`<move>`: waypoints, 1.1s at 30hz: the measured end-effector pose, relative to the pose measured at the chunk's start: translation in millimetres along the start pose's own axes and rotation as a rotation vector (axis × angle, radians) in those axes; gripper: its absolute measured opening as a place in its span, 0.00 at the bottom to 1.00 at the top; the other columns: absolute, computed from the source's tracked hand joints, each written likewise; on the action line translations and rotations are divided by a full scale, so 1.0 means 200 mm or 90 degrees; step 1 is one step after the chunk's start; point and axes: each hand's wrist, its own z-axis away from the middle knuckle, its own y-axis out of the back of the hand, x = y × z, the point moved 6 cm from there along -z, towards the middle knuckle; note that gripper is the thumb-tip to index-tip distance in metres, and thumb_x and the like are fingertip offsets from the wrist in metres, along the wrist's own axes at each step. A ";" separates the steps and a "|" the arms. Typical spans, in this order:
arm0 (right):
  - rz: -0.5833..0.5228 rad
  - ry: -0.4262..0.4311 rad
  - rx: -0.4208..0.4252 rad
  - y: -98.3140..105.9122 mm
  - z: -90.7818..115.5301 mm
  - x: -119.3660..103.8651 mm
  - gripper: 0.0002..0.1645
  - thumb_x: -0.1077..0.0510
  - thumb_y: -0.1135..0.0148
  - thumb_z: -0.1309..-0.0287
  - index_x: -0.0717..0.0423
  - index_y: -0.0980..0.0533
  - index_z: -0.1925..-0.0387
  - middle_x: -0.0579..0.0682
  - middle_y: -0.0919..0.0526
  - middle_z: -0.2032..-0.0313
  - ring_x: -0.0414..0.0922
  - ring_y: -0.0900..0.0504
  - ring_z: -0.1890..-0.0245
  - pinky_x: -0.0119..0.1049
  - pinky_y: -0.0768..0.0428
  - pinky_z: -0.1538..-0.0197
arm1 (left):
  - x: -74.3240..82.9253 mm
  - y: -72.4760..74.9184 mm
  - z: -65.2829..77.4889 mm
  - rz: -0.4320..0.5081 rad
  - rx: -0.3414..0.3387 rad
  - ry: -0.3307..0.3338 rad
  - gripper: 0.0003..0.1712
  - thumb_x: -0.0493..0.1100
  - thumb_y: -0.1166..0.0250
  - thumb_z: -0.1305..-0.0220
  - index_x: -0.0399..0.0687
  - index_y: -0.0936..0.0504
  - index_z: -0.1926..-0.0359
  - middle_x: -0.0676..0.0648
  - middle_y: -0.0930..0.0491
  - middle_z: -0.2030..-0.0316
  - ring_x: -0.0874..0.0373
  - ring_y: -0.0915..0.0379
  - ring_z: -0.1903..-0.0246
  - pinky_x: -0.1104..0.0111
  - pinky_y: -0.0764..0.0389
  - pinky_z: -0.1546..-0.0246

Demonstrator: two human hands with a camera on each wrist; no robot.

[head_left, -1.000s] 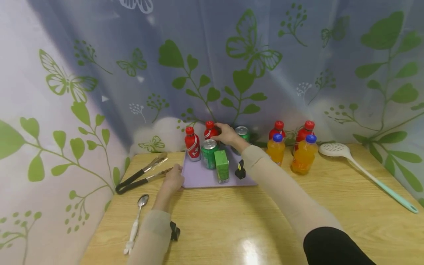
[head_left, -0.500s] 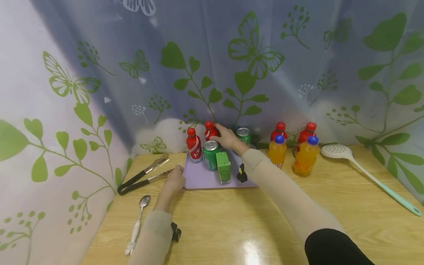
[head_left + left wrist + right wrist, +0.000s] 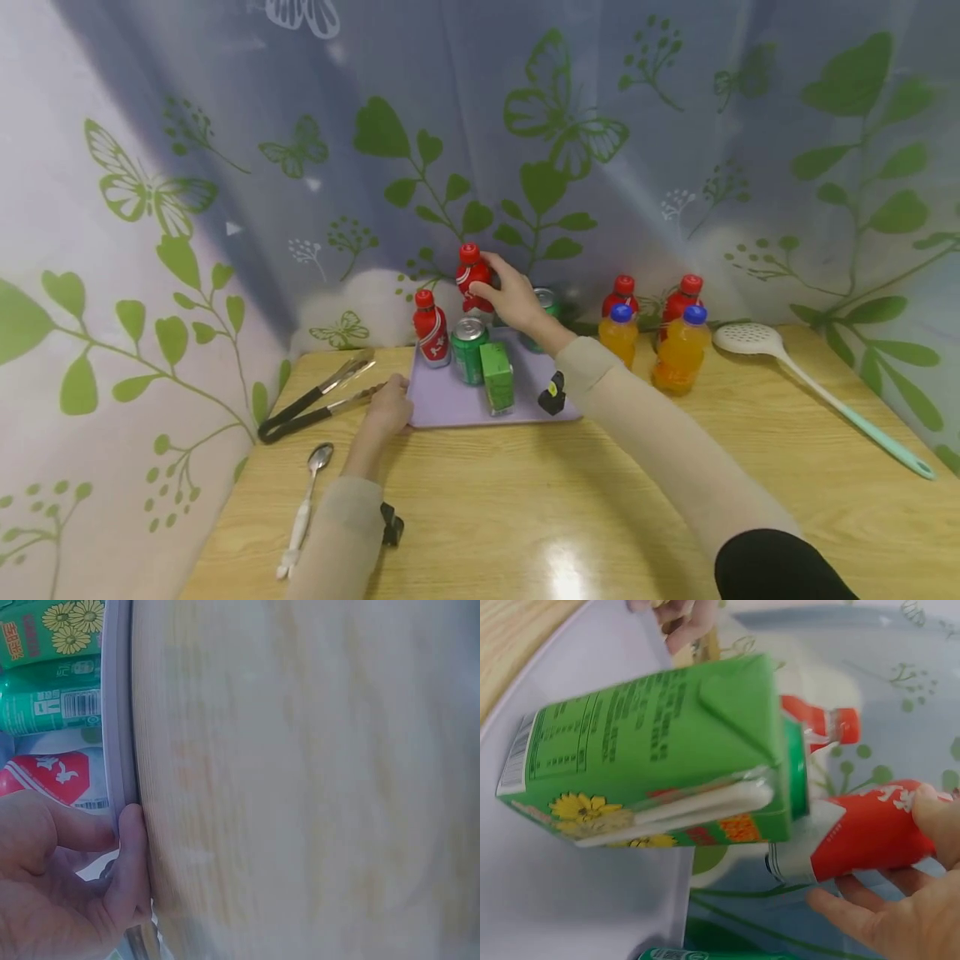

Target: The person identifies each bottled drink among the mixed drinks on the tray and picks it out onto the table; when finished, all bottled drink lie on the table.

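Observation:
My right hand (image 3: 516,298) grips a red bottle (image 3: 471,271) with a red cap, raised above the back of the lilac tray (image 3: 540,412). In the right wrist view this bottle (image 3: 870,832) has a pale base, and the fingers wrap its side. My left hand (image 3: 390,406) pinches the tray's front left corner; in the left wrist view its fingers lie on both sides of the rim (image 3: 120,750). On the tray stand another red bottle (image 3: 431,332), a green can (image 3: 470,350), a green drink carton (image 3: 498,379) with a straw, and a second green can (image 3: 547,302) behind my right wrist.
Right of the tray stand two orange drink bottles (image 3: 681,354) with blue caps, two red bottles (image 3: 681,300) behind them. A skimmer (image 3: 750,340) lies far right. Tongs (image 3: 315,400) and a spoon (image 3: 307,500) lie left. A patterned curtain (image 3: 450,167) hangs close behind the tray.
My right hand has lifted the red bottle up from the back of the tray, after first gripping it there. My left hand has stayed at the tray's corner.

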 end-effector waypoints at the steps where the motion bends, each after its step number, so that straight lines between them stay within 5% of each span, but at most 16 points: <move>1: -0.014 0.000 0.009 0.01 0.01 -0.01 0.39 0.49 0.37 0.26 0.45 0.38 0.20 0.53 0.25 0.27 0.55 0.22 0.31 0.53 0.15 0.32 | 0.00 0.00 0.00 0.002 0.000 -0.001 0.30 0.26 0.51 0.34 0.34 0.33 0.31 0.25 0.28 0.32 0.35 0.19 0.48 0.67 0.09 0.73; 6: -0.070 0.005 0.045 0.08 0.06 -0.06 0.39 0.50 0.36 0.27 0.47 0.38 0.20 0.56 0.25 0.29 0.57 0.18 0.36 0.54 0.13 0.37 | -0.01 0.00 0.00 0.001 -0.001 0.000 0.30 0.25 0.51 0.35 0.33 0.32 0.31 0.26 0.28 0.33 0.36 0.19 0.49 0.67 0.09 0.73; 23: -0.221 0.029 0.105 0.23 0.27 -0.16 0.38 0.53 0.36 0.27 0.49 0.37 0.21 0.62 0.24 0.32 0.60 0.19 0.35 0.58 0.17 0.30 | -0.01 0.00 0.00 -0.004 -0.007 -0.005 0.30 0.26 0.51 0.34 0.34 0.33 0.30 0.25 0.28 0.33 0.39 0.19 0.52 0.68 0.09 0.73; 33: -0.229 0.033 0.112 0.29 0.44 -0.21 0.36 0.52 0.39 0.25 0.43 0.38 0.21 0.58 0.25 0.33 0.58 0.21 0.37 0.57 0.19 0.28 | 0.00 0.00 0.01 -0.010 -0.006 -0.015 0.30 0.26 0.52 0.34 0.33 0.34 0.30 0.25 0.31 0.30 0.35 0.19 0.49 0.68 0.09 0.73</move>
